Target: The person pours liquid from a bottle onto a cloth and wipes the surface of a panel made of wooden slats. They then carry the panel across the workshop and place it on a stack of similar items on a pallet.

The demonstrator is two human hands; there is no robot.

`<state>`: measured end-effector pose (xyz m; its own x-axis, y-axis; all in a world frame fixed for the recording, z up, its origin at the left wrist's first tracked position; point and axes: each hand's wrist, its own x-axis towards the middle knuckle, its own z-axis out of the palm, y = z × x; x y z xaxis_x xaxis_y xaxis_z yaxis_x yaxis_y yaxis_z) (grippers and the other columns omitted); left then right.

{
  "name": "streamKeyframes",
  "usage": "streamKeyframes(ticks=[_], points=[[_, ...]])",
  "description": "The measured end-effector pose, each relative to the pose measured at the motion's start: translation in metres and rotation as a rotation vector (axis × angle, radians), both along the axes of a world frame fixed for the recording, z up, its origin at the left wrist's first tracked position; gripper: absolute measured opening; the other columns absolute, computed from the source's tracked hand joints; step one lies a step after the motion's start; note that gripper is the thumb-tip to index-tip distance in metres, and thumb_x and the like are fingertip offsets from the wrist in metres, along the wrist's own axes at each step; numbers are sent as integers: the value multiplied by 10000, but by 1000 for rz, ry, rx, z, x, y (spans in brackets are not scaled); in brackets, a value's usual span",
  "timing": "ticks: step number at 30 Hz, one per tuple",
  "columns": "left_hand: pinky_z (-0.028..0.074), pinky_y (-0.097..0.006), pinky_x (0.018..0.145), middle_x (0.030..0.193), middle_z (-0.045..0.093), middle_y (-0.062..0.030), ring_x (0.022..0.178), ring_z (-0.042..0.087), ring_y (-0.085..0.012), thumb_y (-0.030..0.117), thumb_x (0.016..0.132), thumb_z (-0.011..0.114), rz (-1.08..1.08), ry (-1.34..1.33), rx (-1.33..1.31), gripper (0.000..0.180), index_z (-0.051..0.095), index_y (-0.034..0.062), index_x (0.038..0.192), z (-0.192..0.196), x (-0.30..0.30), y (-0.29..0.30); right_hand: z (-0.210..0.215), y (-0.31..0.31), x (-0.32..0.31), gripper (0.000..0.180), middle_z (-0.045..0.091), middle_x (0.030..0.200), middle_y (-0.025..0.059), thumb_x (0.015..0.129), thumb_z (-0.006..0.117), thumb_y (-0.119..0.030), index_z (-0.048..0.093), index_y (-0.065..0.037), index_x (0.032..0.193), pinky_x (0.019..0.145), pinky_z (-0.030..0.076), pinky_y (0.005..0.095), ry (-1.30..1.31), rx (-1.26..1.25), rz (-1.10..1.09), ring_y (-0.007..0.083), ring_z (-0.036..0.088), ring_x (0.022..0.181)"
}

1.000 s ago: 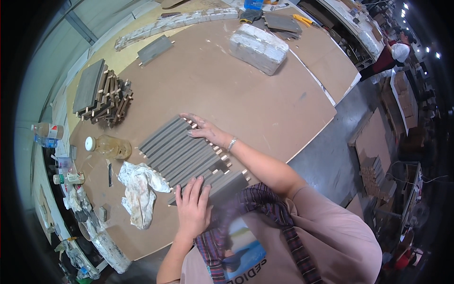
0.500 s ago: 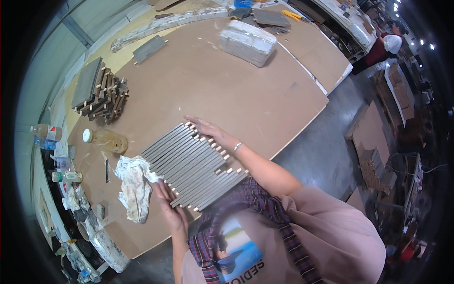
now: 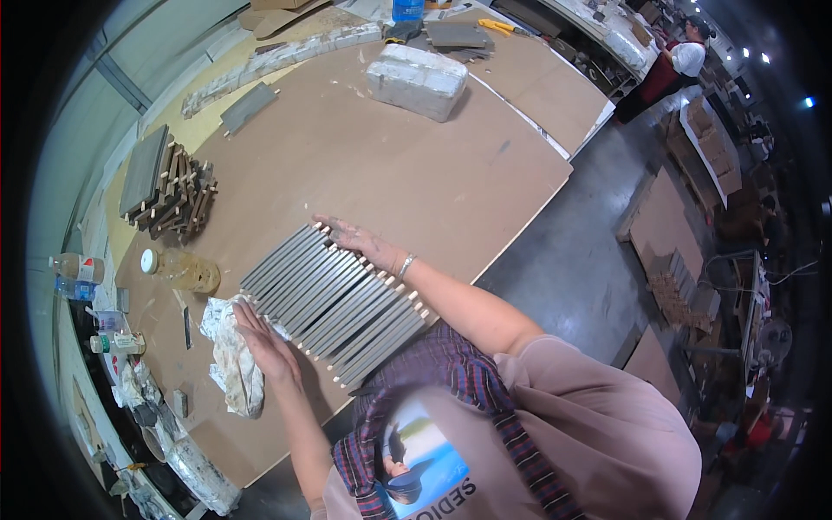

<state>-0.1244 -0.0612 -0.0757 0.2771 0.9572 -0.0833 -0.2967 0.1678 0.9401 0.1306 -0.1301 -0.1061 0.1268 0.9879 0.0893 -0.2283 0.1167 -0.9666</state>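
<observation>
A row of thin grey wooden slats with pale dowel pegs (image 3: 334, 295) stands on edge on the table, close to my body. My left hand (image 3: 267, 344) lies flat along the row's left ends, fingers stretched out beside a stained white rag (image 3: 232, 368). Along the opposite, pegged ends rests my right hand (image 3: 368, 247), its fingers extended toward the far corner. Neither hand wraps round a slat. A dark gap runs between two groups of slats near the middle of the row.
Left of the row are a jar of yellowish liquid (image 3: 182, 270) and a stack of pegged grey boards (image 3: 165, 186). A wrapped white block (image 3: 418, 82) sits at the far side. Bottles (image 3: 76, 276) line the left edge. Another person (image 3: 676, 65) stands far right.
My left hand has moved from the row's near corner farther along its left ends. The slats' pegged ends line up more evenly, and a dark gap shows within the row.
</observation>
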Motion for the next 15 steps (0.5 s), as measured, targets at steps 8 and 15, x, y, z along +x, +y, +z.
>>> streamKeyframes(ticks=[8, 15], points=[[250, -393, 1162, 1583, 230, -163, 1405, 324, -268, 178, 1000, 503, -70, 29, 27, 689, 125, 41, 1560, -1, 16, 1, -5, 5, -11, 729, 225, 1595, 157, 1008, 504, -344, 145, -9, 1548, 1202, 164, 370, -10, 5, -74, 257, 191, 1482], [312, -390, 1135, 1526, 325, -140, 1364, 383, -264, 170, 953, 572, -72, 13, 2, 722, 177, 63, 1548, 1, 18, 1, -1, -13, -1, 723, 162, 1618, 162, 1001, 507, -285, 128, -2, 1549, 1212, 137, 385, 139, -56, -33, 258, 132, 1502]])
